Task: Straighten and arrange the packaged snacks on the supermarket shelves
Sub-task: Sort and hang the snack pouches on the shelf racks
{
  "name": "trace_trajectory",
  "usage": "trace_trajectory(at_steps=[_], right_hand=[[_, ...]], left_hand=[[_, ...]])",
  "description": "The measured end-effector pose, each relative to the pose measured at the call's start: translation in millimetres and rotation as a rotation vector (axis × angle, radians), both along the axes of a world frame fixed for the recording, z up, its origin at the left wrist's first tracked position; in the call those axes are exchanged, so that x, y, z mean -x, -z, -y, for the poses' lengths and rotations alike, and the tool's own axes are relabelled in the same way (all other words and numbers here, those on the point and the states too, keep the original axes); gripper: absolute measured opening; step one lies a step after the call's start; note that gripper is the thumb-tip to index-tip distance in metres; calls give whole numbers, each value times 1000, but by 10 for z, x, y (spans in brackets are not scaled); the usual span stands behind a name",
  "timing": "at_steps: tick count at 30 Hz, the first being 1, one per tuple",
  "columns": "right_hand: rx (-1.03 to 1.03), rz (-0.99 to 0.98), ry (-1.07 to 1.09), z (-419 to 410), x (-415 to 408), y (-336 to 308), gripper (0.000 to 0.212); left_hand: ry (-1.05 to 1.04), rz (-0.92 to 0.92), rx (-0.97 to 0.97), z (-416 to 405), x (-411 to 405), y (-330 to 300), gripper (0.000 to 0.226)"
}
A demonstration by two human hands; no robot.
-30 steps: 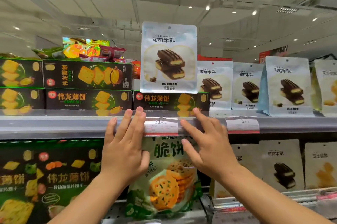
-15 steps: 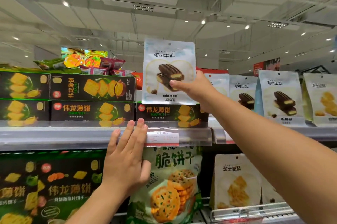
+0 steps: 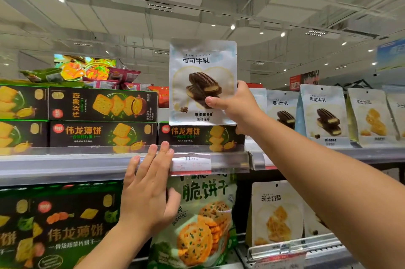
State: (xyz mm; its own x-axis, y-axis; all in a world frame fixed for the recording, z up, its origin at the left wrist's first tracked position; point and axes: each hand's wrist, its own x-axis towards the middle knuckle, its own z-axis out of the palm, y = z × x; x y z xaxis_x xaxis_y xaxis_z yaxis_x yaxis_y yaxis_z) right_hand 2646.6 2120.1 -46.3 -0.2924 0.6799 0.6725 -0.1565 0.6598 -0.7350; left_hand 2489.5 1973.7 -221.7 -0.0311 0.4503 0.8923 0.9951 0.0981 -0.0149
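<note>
A white cocoa-milk biscuit pouch point(image 3: 197, 67) stands upright on top of a dark cracker box point(image 3: 197, 137) on the upper shelf. My right hand point(image 3: 236, 106) grips the pouch's lower right edge, thumb on its front. My left hand point(image 3: 149, 190) lies flat with fingers spread against the shelf's front rail point(image 3: 65, 168), fingertips beside the price tag point(image 3: 190, 162). More of the same cocoa pouches point(image 3: 322, 113) stand in a row to the right.
Stacked dark cracker boxes point(image 3: 103, 119) fill the upper shelf's left. Yellow cheese pouches point(image 3: 370, 115) stand at far right. Below, a green cracker bag point(image 3: 201, 225), large green boxes point(image 3: 57, 225) and cheese pouches point(image 3: 276, 214) sit on the lower shelf.
My right hand left the shelf rail, rose and took hold of the cocoa pouch on the box. The left hand stayed on the rail. The camera tilted slightly upward.
</note>
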Motion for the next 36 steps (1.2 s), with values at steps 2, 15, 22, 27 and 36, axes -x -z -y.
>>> trace_trajectory(at_steps=[2,15,22,27,36], right_hand=[[-26,-42,7,34,-112,-11,75],[-97,-21,139,37,-1436,381,72],[-218,3,233,-479,-1726,137,85],[-271,85,279,-827,-1751,22,71],[-215,264,324,-1201,-1665,91,61]], left_hand=[[116,112,-44,53,-83,-91,74],[774,536,-49,-544,-1049,-1454,59],[560,299,-96,-1080,-1394,-1735,86],[428,297,-59,-1379,-1435,-1849,82],[8,239,-7,-1549,-1459,-1680,74]])
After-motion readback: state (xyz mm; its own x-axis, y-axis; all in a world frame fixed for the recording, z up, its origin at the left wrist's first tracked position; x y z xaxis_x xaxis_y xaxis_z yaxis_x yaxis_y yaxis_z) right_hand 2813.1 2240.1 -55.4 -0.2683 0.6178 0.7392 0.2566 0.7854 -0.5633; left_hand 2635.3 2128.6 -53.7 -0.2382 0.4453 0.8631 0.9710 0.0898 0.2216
